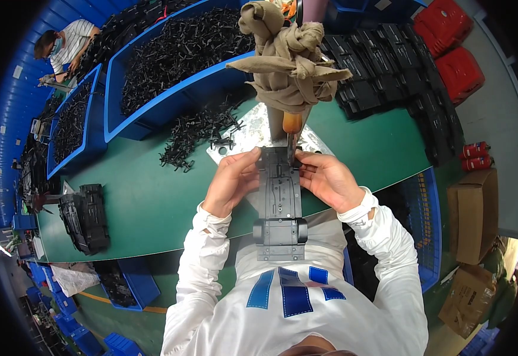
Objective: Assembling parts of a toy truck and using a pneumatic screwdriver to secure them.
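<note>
A long black plastic chassis plate (280,199), with arched wheel wells at its near end, lies lengthwise in front of me. My left hand (233,181) pinches its left edge near the far end, thumb on top. On the opposite edge, my right hand (329,179) grips it with thumb and fingers. Over the far end stands an upright tool with an amber collar (292,123) and a dark metal tip; I cannot tell whether the tip touches the plate. Knotted tan cloth (294,68) wraps the tool's upper part. Under the plate's far end is a shiny metal sheet (253,127).
Loose small black parts (190,133) lie on the green table (146,207), beside a large blue bin (113,115) of similar pieces. Black chassis plates (383,65) are stacked at far right, others (86,216) at left. Red cases (459,74) stand beyond. Another person (72,44) works at far left.
</note>
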Action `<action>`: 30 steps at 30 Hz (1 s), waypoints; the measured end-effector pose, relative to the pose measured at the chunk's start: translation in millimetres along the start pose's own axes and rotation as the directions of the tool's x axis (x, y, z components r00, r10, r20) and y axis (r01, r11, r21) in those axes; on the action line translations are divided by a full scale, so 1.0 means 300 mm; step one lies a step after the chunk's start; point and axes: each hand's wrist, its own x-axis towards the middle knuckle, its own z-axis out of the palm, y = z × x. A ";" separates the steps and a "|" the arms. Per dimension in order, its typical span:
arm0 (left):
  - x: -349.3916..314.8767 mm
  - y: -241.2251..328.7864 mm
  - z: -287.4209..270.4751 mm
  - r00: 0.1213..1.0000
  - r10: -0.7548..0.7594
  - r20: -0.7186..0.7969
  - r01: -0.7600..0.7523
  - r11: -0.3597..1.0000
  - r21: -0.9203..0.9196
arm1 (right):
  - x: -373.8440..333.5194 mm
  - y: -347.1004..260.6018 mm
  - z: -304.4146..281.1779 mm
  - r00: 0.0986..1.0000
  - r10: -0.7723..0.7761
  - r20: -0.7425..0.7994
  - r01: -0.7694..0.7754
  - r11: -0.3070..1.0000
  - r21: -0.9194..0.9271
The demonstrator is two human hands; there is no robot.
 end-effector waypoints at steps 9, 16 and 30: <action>-0.004 0.003 0.003 1.000 0.007 0.022 -0.006 1.000 -0.023 | -0.004 -0.003 0.007 1.000 -0.001 0.006 0.001 1.000 0.001; -0.011 0.008 0.011 1.000 0.004 0.013 -0.003 1.000 -0.016 | -0.002 -0.001 0.002 1.000 -0.005 0.008 0.005 1.000 -0.003; -0.003 0.003 -0.003 1.000 0.006 0.012 -0.006 1.000 -0.012 | 0.000 -0.004 0.004 1.000 0.004 0.004 -0.004 1.000 -0.004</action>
